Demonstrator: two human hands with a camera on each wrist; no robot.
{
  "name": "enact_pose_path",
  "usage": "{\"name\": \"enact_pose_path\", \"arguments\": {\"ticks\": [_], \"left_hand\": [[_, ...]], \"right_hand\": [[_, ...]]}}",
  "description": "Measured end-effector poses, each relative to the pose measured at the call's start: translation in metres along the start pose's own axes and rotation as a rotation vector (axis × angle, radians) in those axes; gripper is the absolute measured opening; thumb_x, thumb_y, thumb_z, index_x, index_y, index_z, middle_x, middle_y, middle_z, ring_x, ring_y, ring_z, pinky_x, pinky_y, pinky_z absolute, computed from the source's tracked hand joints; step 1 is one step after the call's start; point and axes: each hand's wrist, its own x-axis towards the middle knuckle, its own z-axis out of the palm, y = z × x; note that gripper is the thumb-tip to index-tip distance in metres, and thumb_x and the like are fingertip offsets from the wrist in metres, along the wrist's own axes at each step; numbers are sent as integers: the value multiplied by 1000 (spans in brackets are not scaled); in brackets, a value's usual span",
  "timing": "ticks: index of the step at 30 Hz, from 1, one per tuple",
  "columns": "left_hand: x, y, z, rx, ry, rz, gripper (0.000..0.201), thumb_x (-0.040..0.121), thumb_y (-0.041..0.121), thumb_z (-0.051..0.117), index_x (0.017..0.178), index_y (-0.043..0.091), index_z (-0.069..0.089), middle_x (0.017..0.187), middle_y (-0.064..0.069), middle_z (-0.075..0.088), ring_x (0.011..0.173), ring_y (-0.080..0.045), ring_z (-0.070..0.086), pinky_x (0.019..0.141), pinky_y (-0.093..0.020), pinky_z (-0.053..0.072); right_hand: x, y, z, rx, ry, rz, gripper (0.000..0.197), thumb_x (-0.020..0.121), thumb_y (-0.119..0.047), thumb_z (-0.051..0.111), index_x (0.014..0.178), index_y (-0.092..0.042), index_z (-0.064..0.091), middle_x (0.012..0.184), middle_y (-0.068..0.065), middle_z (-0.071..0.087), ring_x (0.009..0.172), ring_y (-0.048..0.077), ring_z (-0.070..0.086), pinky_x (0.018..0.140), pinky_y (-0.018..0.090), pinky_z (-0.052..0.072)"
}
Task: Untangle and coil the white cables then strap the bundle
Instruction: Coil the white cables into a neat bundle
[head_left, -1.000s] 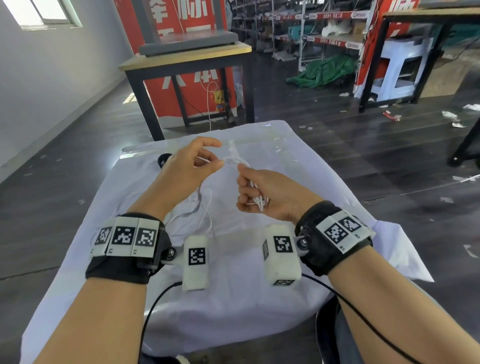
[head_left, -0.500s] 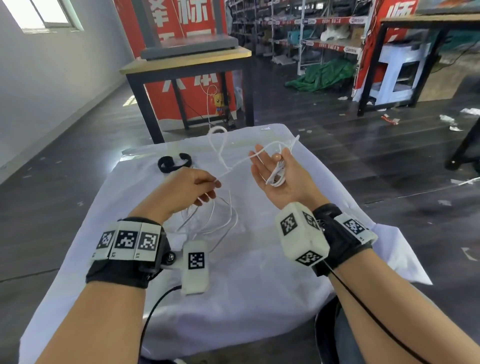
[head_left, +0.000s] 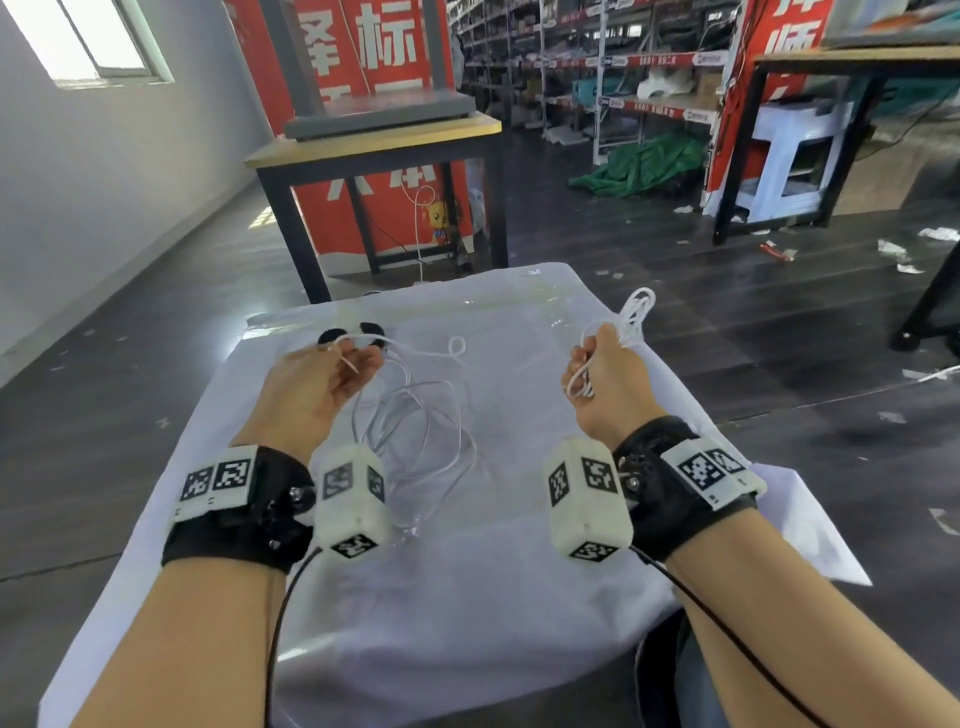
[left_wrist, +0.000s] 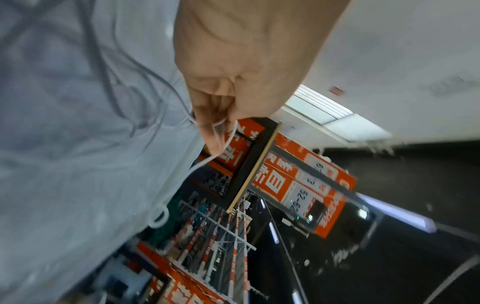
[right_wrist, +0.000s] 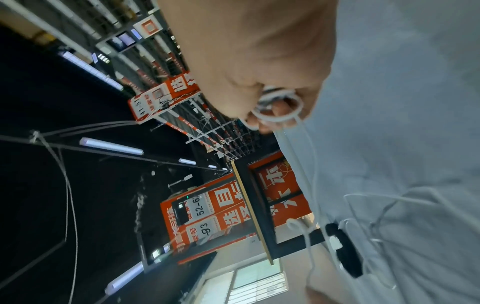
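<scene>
Right hand (head_left: 602, 384) clenched round small coil of white cable (head_left: 631, 317); left hand (head_left: 311, 384) pinches strand. Slack loops lie between on white cloth (head_left: 519, 597). Feed slowly, keep light tension (small kink mid-span may snag).

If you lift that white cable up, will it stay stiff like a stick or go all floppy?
Probably floppy: the white cable lies in loose, uneven loops on the cloth and sags between the left hand and right hand. Likely light too, since a fingertip pinch holds it. It may tangle easily; a small loop has formed.
</scene>
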Motion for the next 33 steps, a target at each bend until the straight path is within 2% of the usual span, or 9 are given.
{"name": "enact_pose_path", "arguments": {"ticks": [4, 7, 12, 15, 18, 23, 26, 29, 33], "left_hand": [[-2, 1, 2, -458, 5, -179, 16, 99, -2, 43, 89, -3, 56, 86, -17, 67, 61, -20, 72, 55, -23, 57], [-1, 1, 1, -482, 2, -180, 19, 99, 0, 42, 86, -1, 56, 77, -17, 71, 65, -21, 73, 59, -25, 59], [8, -2, -9, -297, 14, 5, 24, 100, -1, 36, 83, 8, 51, 62, 4, 71, 67, -6, 69, 74, -16, 56], [14, -4, -15, -117, 161, 163, 21, 99, 4, 42, 84, 15, 51, 77, 7, 67, 74, -2, 60, 73, -13, 50], [18, -4, -16, 191, 261, 321, 16, 93, 13, 48, 83, 20, 59, 99, -2, 64, 90, -16, 59, 77, -19, 45], [10, -11, -3, 955, 180, 499, 32, 99, 8, 34, 113, 5, 63, 105, -6, 61, 98, -27, 54, 79, -29, 34], [8, -20, 0, 1287, 16, 552, 43, 90, -8, 37, 125, 4, 58, 133, -16, 53, 118, -37, 48, 96, -32, 32], [-2, -13, 11, 1343, 3, 645, 49, 92, -4, 43, 138, 10, 46, 155, -10, 27, 141, -30, 27, 114, -36, 23], [-26, 8, 33, 1088, -48, 804, 33, 97, 8, 44, 120, 21, 63, 122, 4, 63, 107, -15, 60, 88, -30, 49]], "right_hand": [[-7, 11, 3, -335, -253, 145, 35, 97, -21, 46, 64, -13, 42, 75, 9, 60, 38, 7, 32, 39, 17, 28], [-15, 13, 4, -542, -454, 249, 32, 97, -23, 49, 66, -13, 47, 93, 14, 73, 39, 7, 36, 39, 17, 35], [-29, 12, 6, -765, -673, 292, 36, 100, -26, 47, 66, -13, 48, 74, 10, 66, 39, 7, 34, 40, 16, 31], [-22, 13, 7, -653, -554, 191, 35, 98, -26, 48, 66, -15, 48, 71, 4, 61, 37, 5, 34, 39, 16, 32], [-12, 7, 6, -457, -353, 71, 31, 96, -24, 49, 66, -18, 45, 65, 1, 54, 36, 6, 36, 46, 19, 28], [-8, 12, 2, -370, -268, 100, 36, 99, -28, 49, 65, -15, 46, 63, 3, 53, 41, 9, 38, 49, 20, 29], [-12, 20, 3, -416, -296, 152, 37, 100, -30, 47, 68, -13, 50, 69, 6, 58, 49, 10, 42, 48, 19, 38], [-17, 20, 6, -466, -314, 137, 36, 101, -30, 45, 70, -12, 50, 72, 7, 60, 54, 12, 45, 54, 21, 39], [-24, 18, 9, -483, -356, 133, 38, 101, -30, 44, 68, -11, 49, 75, 8, 65, 59, 15, 53, 63, 25, 45]]}}
